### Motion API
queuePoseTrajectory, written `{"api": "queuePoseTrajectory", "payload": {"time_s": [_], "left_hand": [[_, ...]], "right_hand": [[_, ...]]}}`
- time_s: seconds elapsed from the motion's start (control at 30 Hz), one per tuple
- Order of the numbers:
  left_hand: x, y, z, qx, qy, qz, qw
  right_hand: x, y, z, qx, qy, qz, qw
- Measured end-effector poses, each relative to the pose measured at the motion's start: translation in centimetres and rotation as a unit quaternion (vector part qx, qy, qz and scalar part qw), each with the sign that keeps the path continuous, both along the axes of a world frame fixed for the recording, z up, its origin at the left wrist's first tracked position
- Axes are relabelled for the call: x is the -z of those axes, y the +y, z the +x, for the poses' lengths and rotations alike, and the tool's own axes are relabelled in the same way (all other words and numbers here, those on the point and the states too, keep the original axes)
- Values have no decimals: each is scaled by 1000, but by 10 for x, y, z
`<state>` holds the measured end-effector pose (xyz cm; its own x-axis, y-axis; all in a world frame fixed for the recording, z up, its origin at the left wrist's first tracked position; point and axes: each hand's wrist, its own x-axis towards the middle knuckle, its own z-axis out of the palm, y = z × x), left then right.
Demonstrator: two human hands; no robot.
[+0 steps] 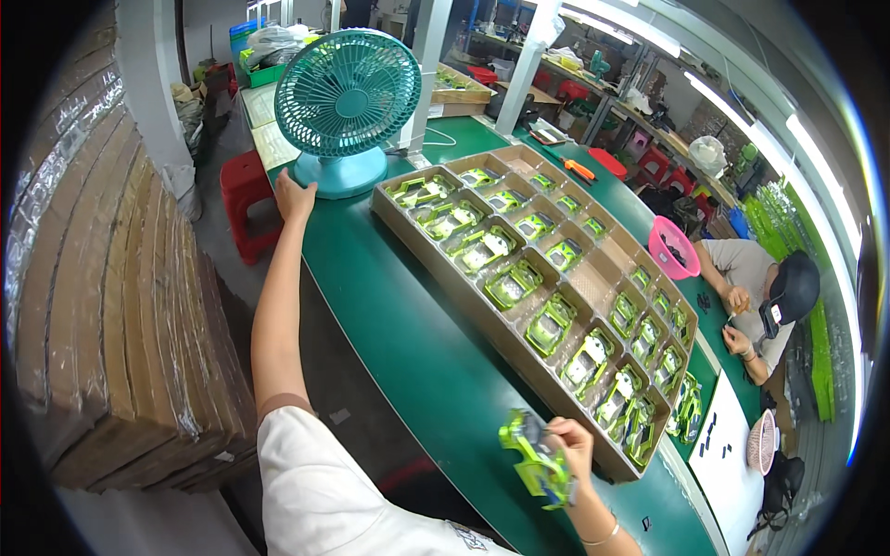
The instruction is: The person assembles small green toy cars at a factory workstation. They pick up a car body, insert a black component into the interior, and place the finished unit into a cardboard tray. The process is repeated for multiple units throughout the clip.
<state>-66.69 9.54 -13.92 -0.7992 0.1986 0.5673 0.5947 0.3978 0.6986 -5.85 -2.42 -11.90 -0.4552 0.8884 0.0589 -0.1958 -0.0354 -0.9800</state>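
The left hand [294,196] lies spread against the base of the teal fan [345,102] at the far end of the green desk [408,343] — the right hand [570,443] pinches a lime-green packaged item [536,461] just beside the long cardboard tray [482,310] of similar packs

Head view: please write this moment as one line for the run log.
left hand: on teal fan base | right hand: holds green toy car | cardboard tray: green toy cars in compartments | green table
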Motion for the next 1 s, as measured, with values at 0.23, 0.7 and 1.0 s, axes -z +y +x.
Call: {"api": "queuePoseTrajectory", "payload": {"time_s": [0.23,0.7,1.0], "left_hand": [[-4,47,-43,71,28,-24,997],[-36,19,-52,32,81,-74,993],[-126,3,-103,96,314,-51,943]], "right_hand": [[10,0,-53,5,-73,107,992],[6,-1,-55,63,-96,94,989],[3,0,-61,64,-95,85,990]]}}
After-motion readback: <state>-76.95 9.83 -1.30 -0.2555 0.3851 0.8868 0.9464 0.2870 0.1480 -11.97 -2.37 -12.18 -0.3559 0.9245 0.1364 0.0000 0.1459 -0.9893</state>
